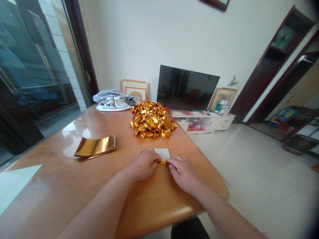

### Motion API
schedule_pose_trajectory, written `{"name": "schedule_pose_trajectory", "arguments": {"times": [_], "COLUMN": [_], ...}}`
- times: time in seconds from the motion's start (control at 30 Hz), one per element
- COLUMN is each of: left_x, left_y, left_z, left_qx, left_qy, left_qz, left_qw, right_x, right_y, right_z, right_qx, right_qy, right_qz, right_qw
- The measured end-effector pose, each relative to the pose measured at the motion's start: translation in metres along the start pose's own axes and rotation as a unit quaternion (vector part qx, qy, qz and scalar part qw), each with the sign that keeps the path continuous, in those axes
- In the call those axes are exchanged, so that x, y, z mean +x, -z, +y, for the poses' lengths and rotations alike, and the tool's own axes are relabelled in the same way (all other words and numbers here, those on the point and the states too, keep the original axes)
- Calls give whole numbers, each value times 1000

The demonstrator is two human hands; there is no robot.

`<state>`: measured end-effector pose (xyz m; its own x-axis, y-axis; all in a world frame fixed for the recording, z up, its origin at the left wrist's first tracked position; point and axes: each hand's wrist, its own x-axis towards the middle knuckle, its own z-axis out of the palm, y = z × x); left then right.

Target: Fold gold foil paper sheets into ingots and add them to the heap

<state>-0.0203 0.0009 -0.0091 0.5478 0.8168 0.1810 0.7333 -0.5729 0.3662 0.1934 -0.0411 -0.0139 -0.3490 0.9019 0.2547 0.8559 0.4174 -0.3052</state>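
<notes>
A small sheet of gold foil paper [162,154] lies white side up on the table, its near edge turned over into a narrow gold strip. My left hand [147,163] is closed on the left end of that strip, fingertips pressed down. At the strip's right end, my right hand [181,171] pinches the same edge between thumb and fingers. Just beyond my hands rises a heap of folded gold foil pieces [153,120]. To the left lies a slightly curled stack of gold foil sheets [96,146].
The brown glossy table [109,192] has a rounded corner at the near right. A pale sheet [17,182] lies at its left edge, and silvery-grey cloth [113,100] is bunched at the far end. Beyond stand a television [186,88] and a white cabinet [211,122].
</notes>
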Motion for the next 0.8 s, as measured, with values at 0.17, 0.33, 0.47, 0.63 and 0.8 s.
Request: {"name": "schedule_pose_trajectory", "arguments": {"times": [0.17,0.33,0.47,0.63,0.8], "left_x": [0,0,2,4,5], "left_y": [0,3,3,0,-1], "left_z": [-8,-9,-8,-10,-13], "left_qx": [-3,5,-11,-24,-17], "left_qy": [1,-4,21,69,106], "left_qz": [-3,-5,-4,3,-3], "left_qw": [1000,1000,1000,997,994], "right_x": [3,1,-1,-4,-11], "right_y": [7,16,17,13,12], "right_z": [-6,-13,-19,-27,-26], "right_qx": [-45,-95,-112,-123,-122], "right_qy": [11,41,42,35,24], "right_qz": [-19,-36,-41,-29,-41], "right_qw": [999,994,992,991,991]}}
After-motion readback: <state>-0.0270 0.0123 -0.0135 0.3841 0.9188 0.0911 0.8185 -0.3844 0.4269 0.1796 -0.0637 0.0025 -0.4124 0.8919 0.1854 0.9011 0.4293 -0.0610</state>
